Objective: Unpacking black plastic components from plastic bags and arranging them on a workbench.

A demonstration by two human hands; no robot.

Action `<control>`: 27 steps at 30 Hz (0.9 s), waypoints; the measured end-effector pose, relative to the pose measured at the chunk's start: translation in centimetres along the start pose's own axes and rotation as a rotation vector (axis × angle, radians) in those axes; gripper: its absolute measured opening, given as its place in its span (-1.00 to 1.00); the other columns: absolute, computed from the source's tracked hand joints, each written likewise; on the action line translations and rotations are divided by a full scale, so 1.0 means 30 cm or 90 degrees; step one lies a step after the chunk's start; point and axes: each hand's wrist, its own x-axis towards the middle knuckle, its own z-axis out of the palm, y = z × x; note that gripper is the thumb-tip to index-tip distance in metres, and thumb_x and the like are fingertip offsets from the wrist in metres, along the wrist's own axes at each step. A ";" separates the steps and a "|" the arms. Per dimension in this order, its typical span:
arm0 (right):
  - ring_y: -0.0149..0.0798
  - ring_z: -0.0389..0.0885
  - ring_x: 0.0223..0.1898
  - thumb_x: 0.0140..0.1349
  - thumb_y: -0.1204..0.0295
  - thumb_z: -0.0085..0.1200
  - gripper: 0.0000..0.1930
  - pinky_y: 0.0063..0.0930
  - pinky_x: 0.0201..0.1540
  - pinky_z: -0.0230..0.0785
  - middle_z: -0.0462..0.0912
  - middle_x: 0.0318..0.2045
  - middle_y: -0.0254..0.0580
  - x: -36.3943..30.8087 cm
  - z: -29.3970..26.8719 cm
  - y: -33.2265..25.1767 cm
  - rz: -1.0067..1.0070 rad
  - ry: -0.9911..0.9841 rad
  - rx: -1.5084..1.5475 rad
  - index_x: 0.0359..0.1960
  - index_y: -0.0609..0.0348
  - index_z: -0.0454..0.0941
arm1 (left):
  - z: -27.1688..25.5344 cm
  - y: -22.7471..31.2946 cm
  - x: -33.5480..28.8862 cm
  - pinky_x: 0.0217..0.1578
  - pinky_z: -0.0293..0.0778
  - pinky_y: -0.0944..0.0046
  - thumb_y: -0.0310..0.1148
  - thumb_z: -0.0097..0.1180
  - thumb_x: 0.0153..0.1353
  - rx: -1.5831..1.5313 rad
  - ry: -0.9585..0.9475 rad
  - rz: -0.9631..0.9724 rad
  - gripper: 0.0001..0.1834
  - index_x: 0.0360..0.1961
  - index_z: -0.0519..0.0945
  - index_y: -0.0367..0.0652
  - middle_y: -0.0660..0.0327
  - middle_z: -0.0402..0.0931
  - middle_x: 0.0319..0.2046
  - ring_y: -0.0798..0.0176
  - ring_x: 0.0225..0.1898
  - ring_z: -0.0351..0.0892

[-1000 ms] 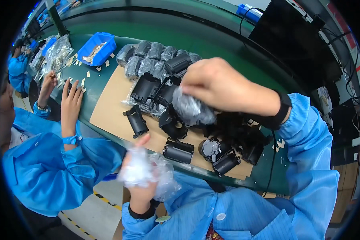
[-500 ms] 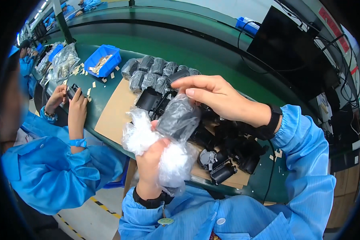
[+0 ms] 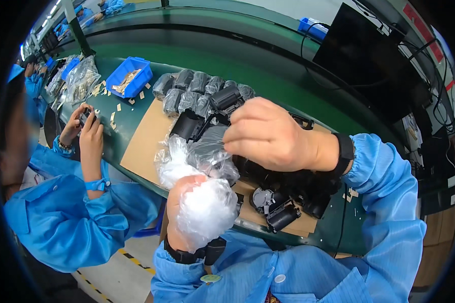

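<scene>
My left hand (image 3: 179,199) is closed round a crumpled wad of clear plastic bags (image 3: 207,209). Above it is a clear plastic bag (image 3: 215,156) with a dark part showing through, apparently held by the same hand. My right hand (image 3: 268,135) is curled, its fingertips pinched at that bag's right edge; the fingertips are partly hidden. Just beyond, a bare black plastic housing (image 3: 226,98) and another black housing (image 3: 187,124) lie beside the bag. Several bagged black parts (image 3: 189,93) stand in rows behind them.
Loose black housings (image 3: 283,217) are heaped right of my hands on a cardboard sheet (image 3: 144,144) over the green table. A blue bin (image 3: 130,77) of small pale pieces stands at the back left. A co-worker's hands (image 3: 88,132) hold a small black part. At right is a dark monitor (image 3: 369,65).
The bag with the dark part has moved lower and left. My right hand has curled its fingers and turned its back up, uncovering the black housing behind. My left hand has shifted slightly left.
</scene>
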 end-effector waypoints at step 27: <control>-0.37 0.51 -0.09 0.13 0.42 0.23 -0.84 -0.49 0.00 0.27 0.62 -0.17 -0.16 0.129 -0.062 0.257 0.630 -0.231 0.698 -0.56 0.15 0.55 | -0.171 0.655 0.176 -0.29 0.45 0.33 -0.55 0.20 -0.03 1.227 0.047 0.750 -0.75 -0.25 0.60 -0.31 0.25 0.59 -0.36 0.33 -0.33 0.53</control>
